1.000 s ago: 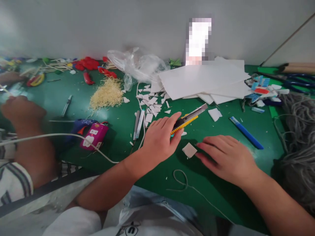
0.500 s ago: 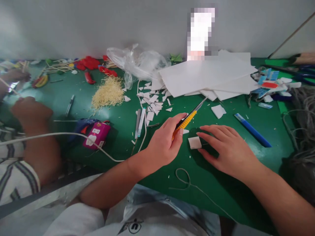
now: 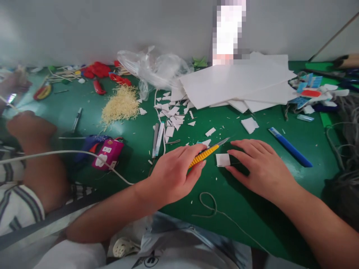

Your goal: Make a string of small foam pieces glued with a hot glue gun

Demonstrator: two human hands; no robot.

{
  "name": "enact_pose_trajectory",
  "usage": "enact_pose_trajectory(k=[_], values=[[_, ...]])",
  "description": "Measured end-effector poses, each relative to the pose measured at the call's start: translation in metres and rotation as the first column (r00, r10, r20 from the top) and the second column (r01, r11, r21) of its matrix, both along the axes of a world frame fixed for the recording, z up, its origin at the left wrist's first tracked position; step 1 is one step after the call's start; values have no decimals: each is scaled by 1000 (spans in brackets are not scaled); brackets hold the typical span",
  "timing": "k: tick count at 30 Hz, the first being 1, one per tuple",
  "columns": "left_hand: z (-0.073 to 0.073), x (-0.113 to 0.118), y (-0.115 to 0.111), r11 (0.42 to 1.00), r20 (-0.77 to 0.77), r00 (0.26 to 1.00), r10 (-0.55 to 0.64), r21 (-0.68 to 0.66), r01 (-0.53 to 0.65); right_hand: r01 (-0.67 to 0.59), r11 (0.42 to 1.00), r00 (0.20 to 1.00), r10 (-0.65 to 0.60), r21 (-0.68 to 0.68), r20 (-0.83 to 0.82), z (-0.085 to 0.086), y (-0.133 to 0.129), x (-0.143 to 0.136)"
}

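My left hand (image 3: 175,168) is closed around a yellow utility knife (image 3: 204,156), its blade out and pointing up and to the right. My right hand (image 3: 259,162) pinches the right edge of a small white square piece (image 3: 223,160) between fingertips and thumb, just above the green table (image 3: 179,209). The blade tip is above the piece, near my right index finger. White scraps (image 3: 210,132) lie beyond the knife, and another white piece (image 3: 249,125) lies behind my right hand.
White sheets (image 3: 218,86) and a plastic bag (image 3: 162,71) lie at the back. Yellow shreds (image 3: 122,104), a magenta power socket (image 3: 109,155) and its white cable are to the left. A blue cutter (image 3: 290,147) lies right. Another person's hand (image 3: 30,125) is far left.
My left hand has moved left and slightly down with the knife, whose blade now lies flatter. My right hand still holds the white piece. The view has shifted slightly.
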State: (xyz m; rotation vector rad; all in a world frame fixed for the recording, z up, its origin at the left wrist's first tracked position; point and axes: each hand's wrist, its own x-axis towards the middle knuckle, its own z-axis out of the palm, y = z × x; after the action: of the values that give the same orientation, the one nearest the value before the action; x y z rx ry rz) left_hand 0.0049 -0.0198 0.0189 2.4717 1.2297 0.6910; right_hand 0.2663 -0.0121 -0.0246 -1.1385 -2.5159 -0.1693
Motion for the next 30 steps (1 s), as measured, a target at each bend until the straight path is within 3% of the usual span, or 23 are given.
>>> enact_pose_trajectory(k=[5, 12, 18, 30], values=[[-11, -2, -4, 994, -125, 988, -96, 43, 102, 2, 1000, 1000, -2, -29, -8, -1, 0, -1], [-20, -5, -11, 976, -363, 924, -121, 128, 178, -1, 1000, 1000, 1, -6, 23, 0, 0, -2], [-20, -1, -10, 958, -386, 914, -127, 192, 215, 31, 999, 999, -32, 10, 42, 0, 1, -2], [-22, 1, -14, 969, -393, 912, -121, 153, 195, 34, 999, 999, -34, -24, 12, -2, 1, -2]])
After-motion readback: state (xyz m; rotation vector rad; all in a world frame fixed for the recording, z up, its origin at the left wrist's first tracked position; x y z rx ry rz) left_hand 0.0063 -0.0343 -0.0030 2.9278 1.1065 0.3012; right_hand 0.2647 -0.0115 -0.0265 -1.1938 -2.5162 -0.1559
